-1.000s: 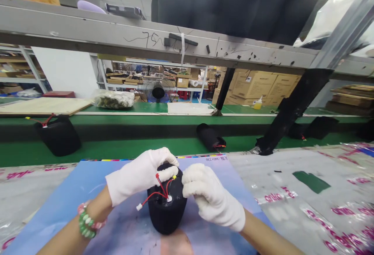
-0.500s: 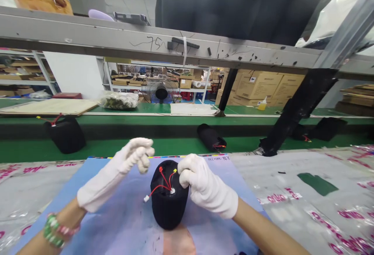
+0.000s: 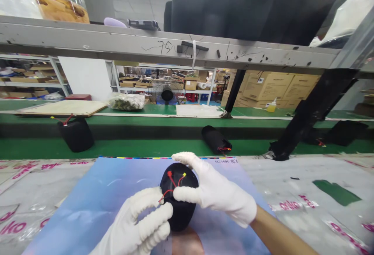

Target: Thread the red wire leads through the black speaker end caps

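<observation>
A black cloth-like cylinder (image 3: 179, 218) stands in front of me, with thin red wires (image 3: 173, 181) coming out of its top face. One wire ends in a red plug and one in a yellow plug; a third runs toward my left fingertips, which hide its end. My right hand (image 3: 216, 190), in a white glove, grips the cylinder, thumb across the top and fingers around the far right side. At the cylinder's left side is my gloved left hand (image 3: 140, 222), fingers spread and tips near or against it; contact is hard to tell.
Beneath the cylinder lies a blue printed sheet (image 3: 117, 192) on a plastic-covered table. Similar black cylinders stand or lie on the green surface behind, at left (image 3: 76, 136) and centre (image 3: 214, 140). A slanted black post (image 3: 309, 118) rises at right, under a grey shelf beam (image 3: 122, 42).
My left hand has come down and right to the cylinder's side. The right hand's thumb and fingers have spread and moved around its top. The view has shifted slightly left.
</observation>
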Demonstrator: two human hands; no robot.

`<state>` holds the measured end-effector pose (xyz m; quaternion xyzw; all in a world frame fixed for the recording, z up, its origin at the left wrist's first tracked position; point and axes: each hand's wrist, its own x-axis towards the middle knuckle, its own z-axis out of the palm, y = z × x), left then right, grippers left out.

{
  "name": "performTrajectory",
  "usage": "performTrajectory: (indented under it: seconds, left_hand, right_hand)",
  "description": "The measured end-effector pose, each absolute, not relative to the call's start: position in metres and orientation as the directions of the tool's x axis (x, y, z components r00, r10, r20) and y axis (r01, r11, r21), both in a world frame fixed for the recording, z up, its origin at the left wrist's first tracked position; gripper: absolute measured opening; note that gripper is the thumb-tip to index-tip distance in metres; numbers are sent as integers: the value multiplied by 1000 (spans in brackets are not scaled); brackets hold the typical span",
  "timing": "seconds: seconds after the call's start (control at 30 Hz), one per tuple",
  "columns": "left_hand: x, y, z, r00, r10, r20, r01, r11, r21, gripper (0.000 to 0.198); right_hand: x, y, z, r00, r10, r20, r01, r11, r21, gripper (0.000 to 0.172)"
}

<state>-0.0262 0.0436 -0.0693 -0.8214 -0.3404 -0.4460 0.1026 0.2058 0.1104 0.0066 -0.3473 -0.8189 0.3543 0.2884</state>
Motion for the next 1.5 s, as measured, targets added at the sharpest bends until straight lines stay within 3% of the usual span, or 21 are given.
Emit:
performTrajectory:
  seconds: [0.1,0.27,0.43,0.5,0.57,0.63,0.73,0.83,0.93,1.07,1.13,1.2,1.23,1.27,1.33,1.4,1.5]
  left_hand:
    - [-19,47,-70,344,522,780,670,-719,186,29]
    - [-3,53,-40,470,483,739,615,-780,119,7]
    - [0,63,-16,582,565,585,630,-768,115,21]
    - [-2,69,-16,608,557,567,587,-795,151,24]
    - [-4,74,-18,618,534,577,559,-815,155,24]
    - [-5,75,-19,625,503,597,541,-830,134,25]
    - [-5,72,-17,633,511,581,547,-827,132,29]
    - [-6,68,-13,615,588,526,565,-793,227,28]
    - [-5,64,-10,590,605,534,556,-785,274,23]
    - [-1,60,-8,595,551,585,584,-797,155,26]
    - [1,58,-6,604,542,584,618,-782,87,31]
    - [3,57,-4,620,532,577,646,-763,9,37]
    - [4,57,-3,630,525,572,656,-754,-31,40]
    - [5,57,-2,640,523,563,668,-740,-71,42]
    - [7,58,-3,651,515,558,683,-718,-134,47]
    - [9,58,-5,656,529,538,694,-704,-155,47]
    - [11,58,-11,657,558,507,704,-695,-147,45]
  right_hand:
    - [194,113,5,-579,793,190,376,467,-800,63]
    - [180,114,-2,-503,832,235,347,444,-826,49]
    - [200,112,-7,-531,809,251,213,414,-885,59]
    - [218,106,-12,-442,808,389,141,491,-860,49]
    - [234,95,-19,-350,710,611,191,693,-696,27]
    - [241,84,-25,-443,512,736,270,859,-435,24]
    - [233,74,-24,-603,316,733,350,930,-113,27]
    - [221,77,-12,-655,291,698,410,912,4,11]
    - [216,84,-1,-720,320,616,364,930,-58,8]
    - [217,85,0,-704,448,552,384,893,-234,4]
    - [222,81,-4,-635,551,542,407,835,-372,30]
    - [230,79,-9,-564,639,523,317,752,-578,59]
    - [234,80,-11,-514,670,536,227,709,-668,58]
    - [239,82,-13,-461,685,564,139,684,-717,45]
    - [247,91,-14,-398,640,657,57,732,-678,17]
    - [248,102,-15,-469,493,733,80,850,-521,17]
    - [236,118,-15,-635,291,716,75,945,-318,30]
